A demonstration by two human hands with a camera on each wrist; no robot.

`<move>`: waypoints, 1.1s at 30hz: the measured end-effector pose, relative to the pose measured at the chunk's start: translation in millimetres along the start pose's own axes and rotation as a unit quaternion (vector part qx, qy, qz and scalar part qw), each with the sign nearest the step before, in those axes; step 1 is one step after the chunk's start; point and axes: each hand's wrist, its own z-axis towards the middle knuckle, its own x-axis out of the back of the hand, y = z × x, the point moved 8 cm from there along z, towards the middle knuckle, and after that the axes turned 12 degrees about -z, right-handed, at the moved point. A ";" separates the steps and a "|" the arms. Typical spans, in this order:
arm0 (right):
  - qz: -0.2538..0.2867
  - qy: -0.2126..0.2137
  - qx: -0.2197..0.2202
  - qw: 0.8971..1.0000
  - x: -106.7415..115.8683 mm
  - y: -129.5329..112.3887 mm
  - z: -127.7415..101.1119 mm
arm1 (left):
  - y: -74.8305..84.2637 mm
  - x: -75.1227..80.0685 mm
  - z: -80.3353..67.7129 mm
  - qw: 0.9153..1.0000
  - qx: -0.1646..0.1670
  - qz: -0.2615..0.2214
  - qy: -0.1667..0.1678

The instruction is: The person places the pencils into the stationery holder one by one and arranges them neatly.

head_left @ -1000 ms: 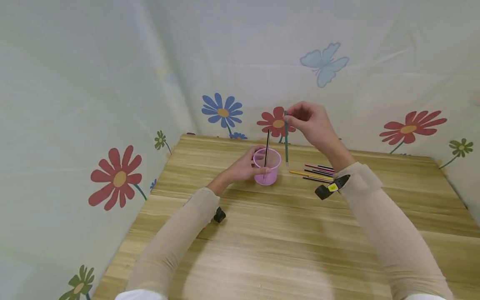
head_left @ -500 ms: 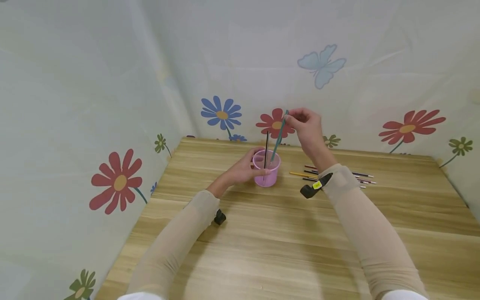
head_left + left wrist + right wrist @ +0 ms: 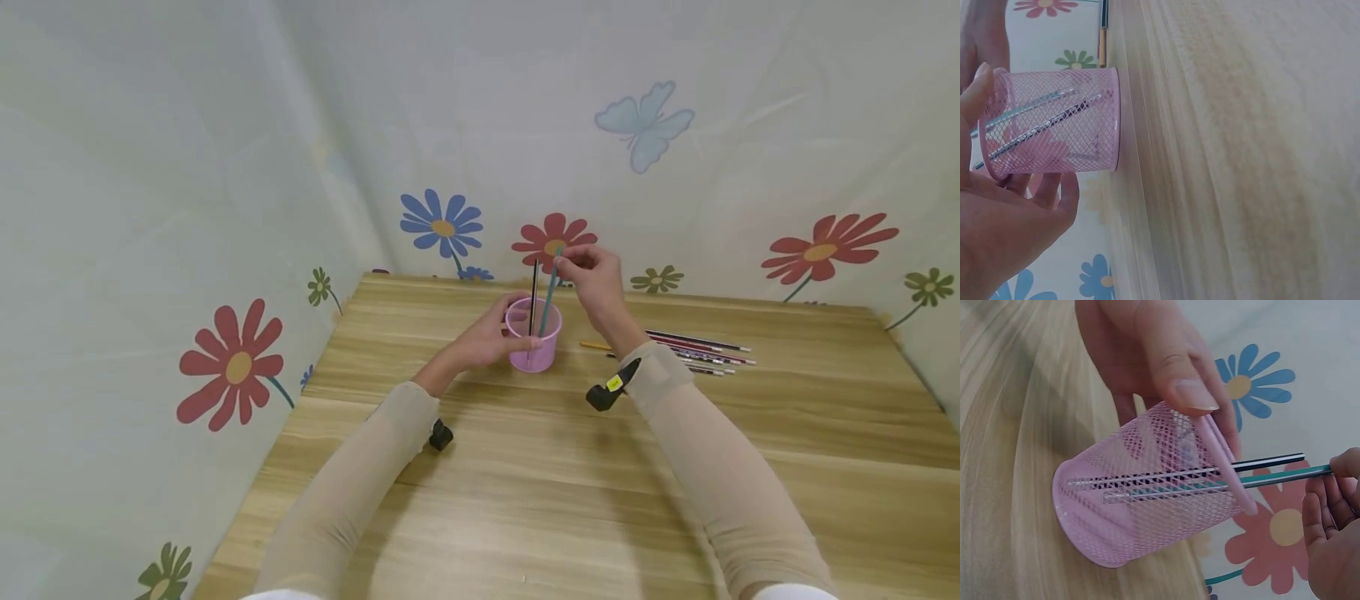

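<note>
A pink mesh cup [image 3: 533,334] stands on the wooden table [image 3: 570,467] near the back wall. My left hand [image 3: 491,335] grips its rim and side, thumb on the front. A black pencil [image 3: 533,292] stands inside the cup. My right hand [image 3: 588,271] pinches the top end of a teal pencil [image 3: 550,292] whose lower part is inside the cup. The right wrist view shows the mesh cup [image 3: 1147,490] with the black pencil [image 3: 1266,462] and teal pencil [image 3: 1285,476] side by side in it. In the left wrist view my fingers wrap the cup [image 3: 1054,122].
Several loose pencils [image 3: 693,348] lie on the table right of the cup, behind my right forearm. Cloth walls printed with flowers and a butterfly close off the table's back and left side.
My right hand has carried the teal pencil leftward and lowered it into the pink cup beside the black one. My left hand has kept its hold on the cup.
</note>
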 end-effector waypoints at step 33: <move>-0.040 -0.029 0.008 0.999 -27.0 14.9 -9.5 | 1.5 -0.1 0.2 1.000 0.001 -0.009 0.004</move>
